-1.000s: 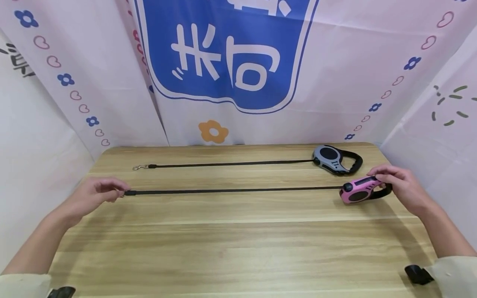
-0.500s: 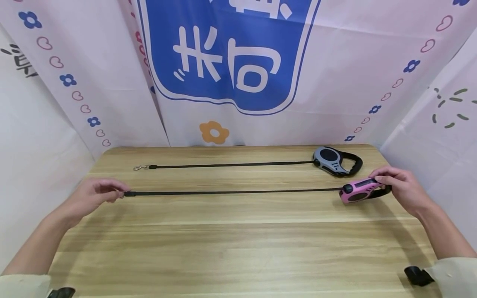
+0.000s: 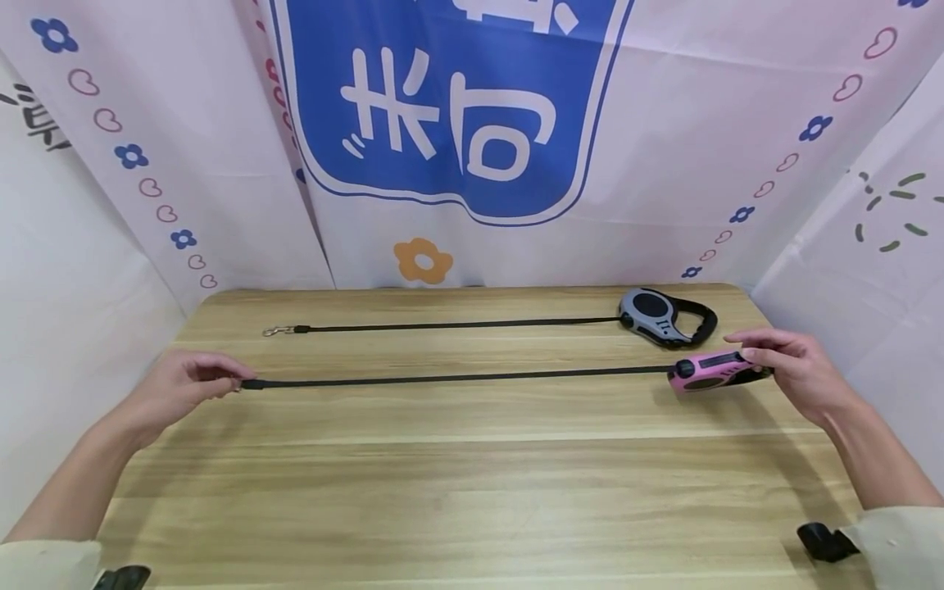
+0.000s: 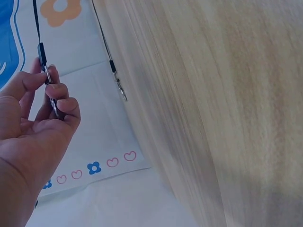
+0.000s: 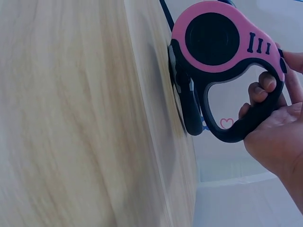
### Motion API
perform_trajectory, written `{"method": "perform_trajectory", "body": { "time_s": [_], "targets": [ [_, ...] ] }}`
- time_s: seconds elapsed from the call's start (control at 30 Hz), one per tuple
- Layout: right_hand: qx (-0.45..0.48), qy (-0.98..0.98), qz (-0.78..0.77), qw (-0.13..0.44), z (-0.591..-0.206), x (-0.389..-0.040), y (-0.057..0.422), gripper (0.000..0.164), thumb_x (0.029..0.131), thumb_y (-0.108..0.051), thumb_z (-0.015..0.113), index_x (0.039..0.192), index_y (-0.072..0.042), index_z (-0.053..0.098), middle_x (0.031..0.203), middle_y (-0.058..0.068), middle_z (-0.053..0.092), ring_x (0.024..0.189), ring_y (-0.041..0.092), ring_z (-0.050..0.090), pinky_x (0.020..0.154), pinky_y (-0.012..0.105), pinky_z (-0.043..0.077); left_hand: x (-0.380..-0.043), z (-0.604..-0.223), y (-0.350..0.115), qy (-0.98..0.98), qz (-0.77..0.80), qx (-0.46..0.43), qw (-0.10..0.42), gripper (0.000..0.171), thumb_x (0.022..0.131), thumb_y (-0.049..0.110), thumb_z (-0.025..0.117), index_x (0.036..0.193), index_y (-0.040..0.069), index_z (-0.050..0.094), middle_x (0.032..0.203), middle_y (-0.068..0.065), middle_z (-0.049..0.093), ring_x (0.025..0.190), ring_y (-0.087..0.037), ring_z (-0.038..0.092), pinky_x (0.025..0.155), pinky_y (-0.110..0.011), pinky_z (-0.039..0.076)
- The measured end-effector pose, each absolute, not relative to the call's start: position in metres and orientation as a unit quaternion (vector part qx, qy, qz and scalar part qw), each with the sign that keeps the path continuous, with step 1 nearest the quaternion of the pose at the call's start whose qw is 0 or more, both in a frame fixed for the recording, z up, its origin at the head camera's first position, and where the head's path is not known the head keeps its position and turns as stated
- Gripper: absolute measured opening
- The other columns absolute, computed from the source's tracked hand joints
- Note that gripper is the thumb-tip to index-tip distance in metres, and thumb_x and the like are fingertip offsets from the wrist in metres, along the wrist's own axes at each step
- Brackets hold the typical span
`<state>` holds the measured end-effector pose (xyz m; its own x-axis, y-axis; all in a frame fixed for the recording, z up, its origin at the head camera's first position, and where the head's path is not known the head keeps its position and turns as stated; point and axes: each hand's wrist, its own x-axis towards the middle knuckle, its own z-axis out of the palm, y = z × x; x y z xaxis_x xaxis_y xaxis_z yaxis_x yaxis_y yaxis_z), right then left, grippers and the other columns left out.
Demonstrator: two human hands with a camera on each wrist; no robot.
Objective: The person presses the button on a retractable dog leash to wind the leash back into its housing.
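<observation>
A pink and black retractable dog leash [image 3: 710, 371] is stretched across the table between the hands, its black cord [image 3: 457, 378] drawn out straight. My left hand [image 3: 188, 385] holds the cord's end by its metal clip [image 4: 53, 101], with the fingers curled round it. On the right, my right hand [image 3: 800, 373] grips the black loop handle [image 5: 265, 111] of the pink leash, fingers passing through the loop in the right wrist view. The casing is tilted on edge, apart from the tabletop. Behind it lies a grey-blue retractable leash [image 3: 640, 324], touched by neither hand.
The second leash's cord [image 3: 457, 324] runs left along the back of the wooden table [image 3: 442, 500] to a silver snap hook [image 3: 277, 331]. Printed white cloth [image 3: 664, 164] hangs behind the table and at both sides.
The pink casing has rolled further onto its edge and risen slightly in my right hand. My left hand has barely shifted, and the grey-blue leash stays put.
</observation>
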<state>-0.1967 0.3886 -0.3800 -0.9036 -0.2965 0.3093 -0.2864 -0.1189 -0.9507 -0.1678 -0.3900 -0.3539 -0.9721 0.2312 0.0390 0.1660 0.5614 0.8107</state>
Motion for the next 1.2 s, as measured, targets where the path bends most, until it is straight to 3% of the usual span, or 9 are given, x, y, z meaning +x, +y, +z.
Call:
{"method": "perform_trajectory", "body": {
  "time_s": [0.77,1.0,1.2],
  "targets": [
    [-0.197,0.681,-0.706,-0.011,-0.3841,-0.1957,0.3852,0.052,0.093,0.028,0.044,0.114,-0.005,0.078,0.093,-0.004,0.065,0.089,0.010,0.049,0.074,0.021,0.039,-0.1698,-0.3508,-0.3885,0.890,0.444,0.097,0.036,0.019,0.097,-0.011,0.059,0.104,-0.005,0.076,0.099,0.022,0.071,0.088,0.001,0.066,0.072,-0.018,0.055],
    [-0.197,0.683,-0.703,-0.008,-0.3845,-0.1973,0.3852,0.051,0.093,0.027,0.044,0.114,-0.005,0.079,0.093,-0.004,0.066,0.089,0.009,0.049,0.074,0.021,0.039,-0.1697,-0.3492,-0.3885,0.890,0.442,0.106,0.030,0.018,0.097,-0.010,0.060,0.105,-0.005,0.076,0.099,0.020,0.072,0.088,-0.001,0.067,0.072,-0.019,0.055],
    [-0.197,0.678,-0.708,0.007,-0.3839,-0.1973,0.3861,0.051,0.096,0.024,0.042,0.113,-0.006,0.079,0.107,-0.005,0.075,0.095,0.007,0.055,0.077,0.019,0.042,-0.1696,-0.3495,-0.3880,0.889,0.444,0.108,0.030,0.019,0.097,-0.011,0.061,0.105,-0.005,0.076,0.099,0.020,0.072,0.088,-0.001,0.067,0.071,-0.019,0.055]
  ]
}}
